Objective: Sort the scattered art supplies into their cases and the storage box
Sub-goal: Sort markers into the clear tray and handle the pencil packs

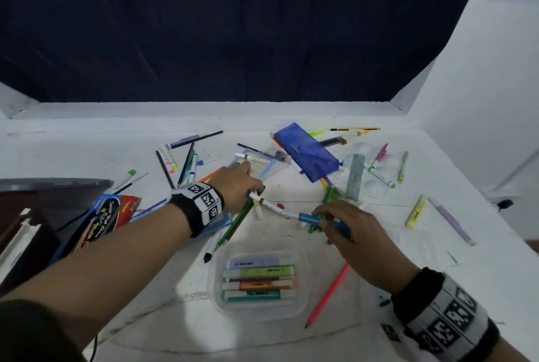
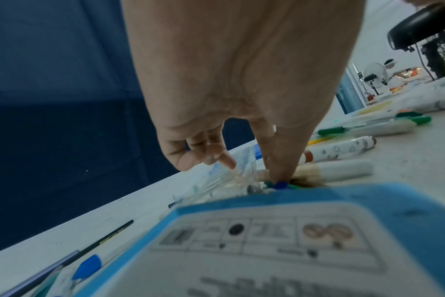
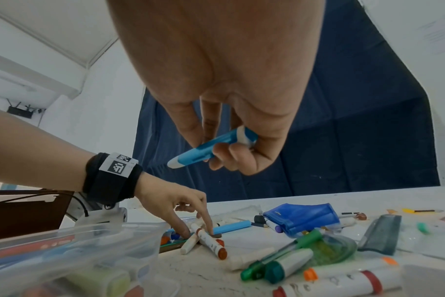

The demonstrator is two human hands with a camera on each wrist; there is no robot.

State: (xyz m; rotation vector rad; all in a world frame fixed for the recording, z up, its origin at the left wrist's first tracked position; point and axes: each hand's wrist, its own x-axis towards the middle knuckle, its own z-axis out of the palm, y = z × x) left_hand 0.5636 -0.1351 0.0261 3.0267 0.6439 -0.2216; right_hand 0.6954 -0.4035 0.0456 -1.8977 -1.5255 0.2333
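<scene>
Dozens of pens, markers and pencils are seen scattered over the white table, so the sorting is judged far from finished. A blue zip pouch lies toward the far side, well apart from both hands, and a clear plastic box, already loaded with a row of highlighters, is set near the front edge between the two forearms. A printed blue marker pack is seen just under the left wrist. The step in hand is judged to be gathering loose markers. The left hand is lowered onto a small heap, its thumb and forefinger pressed down at either side of a red-capped marker; whether that marker is actually pinched cannot be told. The right hand is held above the table with its fingers curled round a blue pen, which is carried clear of everything else. Next, a firm pinch on the red-capped marker is called for without its neighbours being rolled, and the blue pen must be matched to the proper case.
</scene>
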